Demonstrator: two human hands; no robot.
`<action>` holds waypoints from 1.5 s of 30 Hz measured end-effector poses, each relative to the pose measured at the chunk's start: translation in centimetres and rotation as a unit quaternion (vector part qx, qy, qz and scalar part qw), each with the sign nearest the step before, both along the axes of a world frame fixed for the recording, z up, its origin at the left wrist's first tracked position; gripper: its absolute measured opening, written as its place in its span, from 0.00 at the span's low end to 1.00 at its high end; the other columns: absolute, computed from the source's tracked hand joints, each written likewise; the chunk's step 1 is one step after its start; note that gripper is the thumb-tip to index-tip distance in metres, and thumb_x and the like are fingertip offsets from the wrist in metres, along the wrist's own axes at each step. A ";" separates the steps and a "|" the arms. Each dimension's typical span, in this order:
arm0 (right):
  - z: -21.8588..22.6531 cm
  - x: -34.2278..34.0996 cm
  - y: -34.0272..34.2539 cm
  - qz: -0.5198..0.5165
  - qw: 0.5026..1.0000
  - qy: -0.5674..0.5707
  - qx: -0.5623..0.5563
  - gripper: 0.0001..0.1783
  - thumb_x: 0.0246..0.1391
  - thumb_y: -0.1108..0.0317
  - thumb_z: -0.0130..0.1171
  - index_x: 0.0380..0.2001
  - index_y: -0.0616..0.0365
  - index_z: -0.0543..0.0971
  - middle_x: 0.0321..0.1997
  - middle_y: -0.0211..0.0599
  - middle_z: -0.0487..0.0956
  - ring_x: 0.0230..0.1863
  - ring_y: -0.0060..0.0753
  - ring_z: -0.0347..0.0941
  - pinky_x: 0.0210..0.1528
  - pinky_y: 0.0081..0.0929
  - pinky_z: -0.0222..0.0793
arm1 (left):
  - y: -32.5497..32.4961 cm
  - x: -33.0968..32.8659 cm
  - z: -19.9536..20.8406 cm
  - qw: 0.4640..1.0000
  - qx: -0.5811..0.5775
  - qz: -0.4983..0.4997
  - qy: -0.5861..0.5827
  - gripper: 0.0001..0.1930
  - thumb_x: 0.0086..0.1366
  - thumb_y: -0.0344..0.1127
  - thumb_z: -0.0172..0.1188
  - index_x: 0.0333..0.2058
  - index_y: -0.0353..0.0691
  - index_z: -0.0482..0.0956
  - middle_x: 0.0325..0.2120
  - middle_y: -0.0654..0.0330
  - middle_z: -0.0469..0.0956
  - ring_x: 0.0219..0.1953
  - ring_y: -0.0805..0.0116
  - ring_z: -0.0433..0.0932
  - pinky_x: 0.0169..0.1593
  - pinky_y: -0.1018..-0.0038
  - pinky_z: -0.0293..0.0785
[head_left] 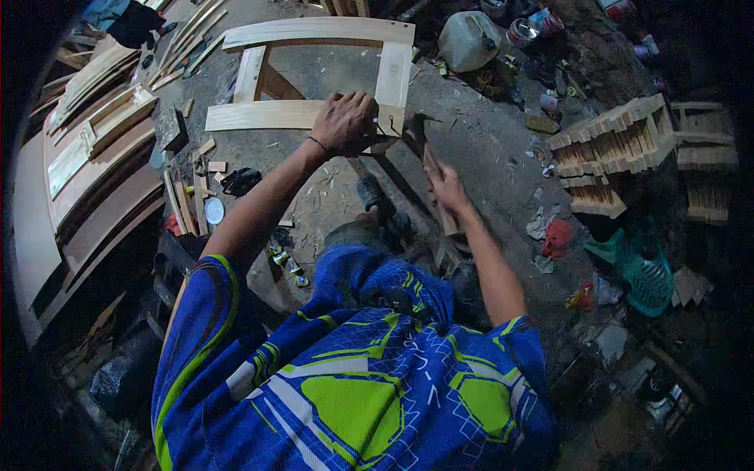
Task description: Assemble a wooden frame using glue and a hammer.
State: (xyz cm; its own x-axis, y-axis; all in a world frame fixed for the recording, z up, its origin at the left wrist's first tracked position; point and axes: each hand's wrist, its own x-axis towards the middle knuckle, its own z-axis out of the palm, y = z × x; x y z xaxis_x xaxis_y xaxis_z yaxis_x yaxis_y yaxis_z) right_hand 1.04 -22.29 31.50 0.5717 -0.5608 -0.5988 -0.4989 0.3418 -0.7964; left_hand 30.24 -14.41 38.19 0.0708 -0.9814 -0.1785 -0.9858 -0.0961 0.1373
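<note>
Pointing frame-ward, hammer (428, 153) (long axis up-screen)

A white plastic jug (468, 39), stacked wood blocks (616, 141) and a green basket (646, 276) lie about the floor.

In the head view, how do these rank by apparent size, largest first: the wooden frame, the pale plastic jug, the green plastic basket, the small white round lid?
1. wooden frame
2. green plastic basket and pale plastic jug: they look alike in size, and fisheye bending near the rim makes ranking unsure
3. small white round lid
</note>
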 end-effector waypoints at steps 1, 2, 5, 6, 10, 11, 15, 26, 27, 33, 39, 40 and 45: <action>0.2 -0.4 0.7 -0.003 0.996 -0.030 -0.089 0.15 0.69 0.59 0.52 0.49 0.58 0.73 0.27 0.29 0.70 0.16 0.21 0.66 0.18 0.26 0.66 | 0.1 0.1 -0.3 1.000 -0.010 0.002 -0.014 0.35 0.62 0.54 0.61 0.61 0.37 0.67 0.59 0.55 0.71 0.63 0.60 0.69 0.66 0.59 0.58; 0.2 -0.5 1.5 0.002 0.989 -0.048 -0.137 0.14 0.69 0.59 0.52 0.48 0.59 0.73 0.27 0.30 0.71 0.17 0.22 0.67 0.19 0.26 0.67 | 0.4 0.2 -0.6 0.995 -0.097 -0.011 0.002 0.34 0.59 0.56 0.63 0.55 0.38 0.68 0.53 0.55 0.72 0.58 0.59 0.71 0.61 0.60 0.60; 3.2 -2.4 1.8 0.002 0.938 -0.030 -0.345 0.15 0.67 0.60 0.55 0.45 0.62 0.72 0.27 0.38 0.72 0.23 0.29 0.72 0.26 0.28 0.69 | 0.7 0.1 -1.9 0.966 -0.255 -0.037 -0.017 0.31 0.53 0.61 0.68 0.44 0.42 0.71 0.38 0.56 0.74 0.46 0.58 0.75 0.51 0.61 0.66; 5.2 -2.7 1.4 0.014 0.900 -0.020 -0.435 0.16 0.66 0.60 0.56 0.45 0.63 0.71 0.27 0.41 0.72 0.24 0.33 0.74 0.28 0.29 0.70 | 0.9 0.2 -2.3 0.969 -0.247 -0.033 -0.009 0.31 0.53 0.60 0.68 0.43 0.42 0.71 0.38 0.56 0.74 0.46 0.58 0.75 0.51 0.61 0.65; 19.7 -2.5 0.8 -0.071 0.909 -0.215 -0.350 0.15 0.65 0.58 0.57 0.46 0.57 0.73 0.33 0.31 0.75 0.30 0.27 0.70 0.34 0.29 0.67 | 0.7 0.7 -4.3 0.985 -0.165 -0.021 0.036 0.29 0.56 0.55 0.65 0.48 0.42 0.71 0.42 0.55 0.74 0.50 0.58 0.75 0.54 0.59 0.65; 24.0 -2.1 0.4 -0.087 0.873 -0.304 -0.372 0.16 0.66 0.54 0.54 0.45 0.55 0.74 0.34 0.28 0.75 0.31 0.24 0.69 0.34 0.26 0.66 | 0.7 0.9 -4.7 0.985 -0.169 -0.027 0.014 0.31 0.57 0.56 0.64 0.51 0.40 0.70 0.44 0.54 0.74 0.52 0.57 0.75 0.58 0.58 0.64; 33.4 -0.7 0.1 -0.066 0.733 -0.514 -0.441 0.24 0.69 0.46 0.45 0.42 0.57 0.78 0.34 0.26 0.77 0.33 0.21 0.70 0.33 0.20 0.64 | 1.0 1.1 -5.4 0.966 -0.253 -0.040 -0.033 0.25 0.59 0.49 0.62 0.51 0.40 0.71 0.45 0.56 0.74 0.52 0.59 0.74 0.57 0.59 0.65; 24.9 0.2 2.3 0.044 0.852 -0.051 -0.519 0.18 0.65 0.57 0.54 0.48 0.60 0.72 0.27 0.54 0.78 0.31 0.59 0.77 0.32 0.45 0.73 | 0.9 0.6 -2.5 0.984 -0.173 -0.028 -0.010 0.25 0.56 0.51 0.63 0.46 0.41 0.71 0.41 0.57 0.73 0.49 0.59 0.75 0.54 0.61 0.67; 27.3 -0.5 1.7 0.004 0.835 -0.137 -0.533 0.18 0.65 0.57 0.54 0.48 0.60 0.72 0.27 0.55 0.78 0.31 0.60 0.77 0.32 0.46 0.73 | 1.0 0.4 -2.4 0.988 -0.153 -0.019 0.023 0.26 0.58 0.50 0.62 0.50 0.39 0.71 0.44 0.55 0.74 0.52 0.59 0.74 0.56 0.60 0.66; 20.9 1.1 2.9 0.142 0.874 0.081 -0.458 0.19 0.65 0.56 0.55 0.46 0.63 0.72 0.27 0.62 0.77 0.33 0.69 0.77 0.33 0.51 0.72 | 0.9 0.4 -2.2 0.987 -0.157 -0.010 0.005 0.24 0.60 0.46 0.60 0.52 0.40 0.70 0.46 0.56 0.74 0.52 0.59 0.74 0.56 0.59 0.65; 19.6 0.6 3.0 0.057 0.908 0.119 -0.397 0.16 0.64 0.57 0.58 0.42 0.61 0.74 0.26 0.54 0.78 0.31 0.61 0.79 0.31 0.48 0.73 | 0.8 -0.2 0.6 1.000 0.026 0.005 -0.011 0.33 0.64 0.48 0.54 0.66 0.44 0.64 0.62 0.58 0.69 0.63 0.63 0.68 0.67 0.58 0.58; 21.8 -0.2 3.1 -0.007 0.898 0.070 -0.434 0.16 0.64 0.57 0.57 0.42 0.61 0.74 0.26 0.54 0.78 0.31 0.60 0.79 0.31 0.47 0.73 | 1.0 -0.2 1.1 0.999 0.042 0.002 -0.007 0.33 0.65 0.48 0.54 0.66 0.44 0.64 0.62 0.58 0.69 0.63 0.63 0.68 0.67 0.58 0.57; 25.8 -4.0 1.2 -0.085 0.781 -0.314 -0.532 0.18 0.66 0.54 0.54 0.41 0.60 0.76 0.29 0.52 0.80 0.32 0.57 0.79 0.33 0.46 0.73 | 1.0 -0.2 1.8 1.000 0.003 0.003 0.017 0.30 0.62 0.51 0.57 0.59 0.42 0.69 0.55 0.57 0.73 0.59 0.60 0.71 0.63 0.60 0.60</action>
State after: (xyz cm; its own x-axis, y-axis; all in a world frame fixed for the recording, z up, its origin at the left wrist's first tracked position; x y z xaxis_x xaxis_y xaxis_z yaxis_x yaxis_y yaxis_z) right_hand -2.97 -21.12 57.29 0.4288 -0.6491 0.6283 0.0862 -0.6629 -0.7437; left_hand 30.03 -13.38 39.98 0.0709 -0.9797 -0.1873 -0.9799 -0.1035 0.1707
